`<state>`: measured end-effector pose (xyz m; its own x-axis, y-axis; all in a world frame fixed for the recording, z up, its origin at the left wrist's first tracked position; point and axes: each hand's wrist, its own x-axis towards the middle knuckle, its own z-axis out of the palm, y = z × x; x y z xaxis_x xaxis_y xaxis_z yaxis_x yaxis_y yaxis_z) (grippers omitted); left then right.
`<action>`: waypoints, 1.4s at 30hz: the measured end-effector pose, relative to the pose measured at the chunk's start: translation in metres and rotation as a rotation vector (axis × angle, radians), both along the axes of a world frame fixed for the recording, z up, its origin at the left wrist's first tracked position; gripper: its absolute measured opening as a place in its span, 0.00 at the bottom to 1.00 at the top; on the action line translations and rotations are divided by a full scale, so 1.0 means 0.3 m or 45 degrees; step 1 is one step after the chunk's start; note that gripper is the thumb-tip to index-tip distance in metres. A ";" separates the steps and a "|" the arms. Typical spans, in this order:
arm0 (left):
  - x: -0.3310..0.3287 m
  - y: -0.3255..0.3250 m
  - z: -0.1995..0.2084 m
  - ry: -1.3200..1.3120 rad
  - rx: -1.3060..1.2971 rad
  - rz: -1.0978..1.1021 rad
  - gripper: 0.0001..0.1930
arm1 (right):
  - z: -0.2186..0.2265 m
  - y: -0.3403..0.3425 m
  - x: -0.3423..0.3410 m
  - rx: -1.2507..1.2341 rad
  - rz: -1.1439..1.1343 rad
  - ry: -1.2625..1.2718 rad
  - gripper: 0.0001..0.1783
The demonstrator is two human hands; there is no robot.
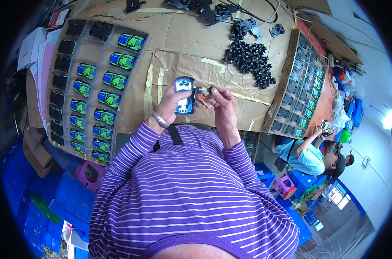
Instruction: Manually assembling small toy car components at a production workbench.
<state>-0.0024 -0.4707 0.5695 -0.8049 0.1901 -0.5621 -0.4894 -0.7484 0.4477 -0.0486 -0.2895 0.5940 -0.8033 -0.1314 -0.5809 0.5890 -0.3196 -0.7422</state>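
My left hand (pixel 169 103) grips a toy car body (pixel 184 109), its pale, brightly lit inside turned up and the thumb laid across its middle. Close to the car's right side, my right hand (pixel 223 102) is closed in a pinch on a small black wheel part (pixel 199 90), which looks like wheels on a short axle. Its inner end is at or near the car's edge; whether they touch I cannot tell. To the upper right on the cardboard-covered table (pixel 178 64) lies a heap of small black wheels (pixel 250 60).
On the left, a clear tray (pixel 90 43) holds rows of blue-green toy cars and black chassis. Another tray (pixel 271 110) with similar parts stands at the right. Black chassis pieces (pixel 209 13) and a cable (pixel 271 17) lie at the far edge. A co-worker (pixel 304 155) sits further right.
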 end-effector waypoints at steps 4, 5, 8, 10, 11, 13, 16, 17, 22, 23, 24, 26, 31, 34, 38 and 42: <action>-0.012 0.044 0.058 0.068 -0.333 -0.063 0.15 | 0.059 -0.106 0.003 0.194 0.044 0.297 0.12; -0.014 0.048 0.058 0.071 -0.332 -0.062 0.15 | 0.062 -0.125 0.011 0.313 0.090 0.353 0.12; -0.015 0.048 0.063 0.017 -0.265 -0.021 0.17 | 0.055 -0.128 0.024 0.449 0.165 0.435 0.12; -0.012 0.046 0.073 0.007 -0.234 0.021 0.17 | 0.053 -0.115 0.032 0.625 0.201 0.594 0.12; -0.009 0.047 0.074 -0.002 -0.201 0.059 0.17 | 0.050 -0.113 0.036 0.628 0.203 0.592 0.12; -0.006 0.044 0.066 -0.001 -0.168 0.071 0.18 | 0.043 -0.109 0.043 0.549 0.181 0.445 0.12; -0.007 0.048 0.054 0.035 -0.324 0.002 0.21 | 0.035 -0.099 0.048 0.648 0.213 0.518 0.13; -0.005 0.052 0.052 0.037 -0.322 -0.002 0.21 | 0.031 -0.101 0.048 0.650 0.209 0.518 0.13; -0.006 0.072 0.020 0.103 -0.394 0.116 0.20 | 0.001 -0.101 0.042 0.702 0.243 0.616 0.14; -0.005 0.074 0.015 0.105 -0.396 0.114 0.20 | 0.001 -0.101 0.040 0.702 0.240 0.617 0.14; -0.003 0.074 0.013 0.101 -0.401 0.121 0.20 | 0.005 -0.102 0.037 0.736 0.271 0.609 0.14; -0.010 0.074 0.017 0.112 -0.406 0.123 0.20 | 0.010 -0.101 0.025 0.773 0.291 0.612 0.14; -0.015 0.026 0.008 -0.042 -0.388 0.121 0.19 | -0.043 -0.105 -0.081 0.736 0.419 0.499 0.16; -0.007 -0.028 -0.062 -0.055 -0.512 0.232 0.19 | -0.123 -0.148 -0.283 1.013 0.357 0.827 0.20; -0.021 -0.072 0.000 -0.109 -0.486 0.303 0.19 | -0.276 -0.234 -0.605 1.662 0.337 1.229 0.32; -0.015 -0.084 0.021 -0.162 -0.515 0.370 0.19 | -0.349 -0.297 -0.800 2.060 0.570 1.236 0.29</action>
<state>-0.0069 -0.4959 0.5757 -0.7128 -0.2844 -0.6411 -0.3562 -0.6406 0.6802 -0.2886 -0.3786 0.4894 -0.9412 -0.2656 0.2090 -0.3079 0.9288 -0.2064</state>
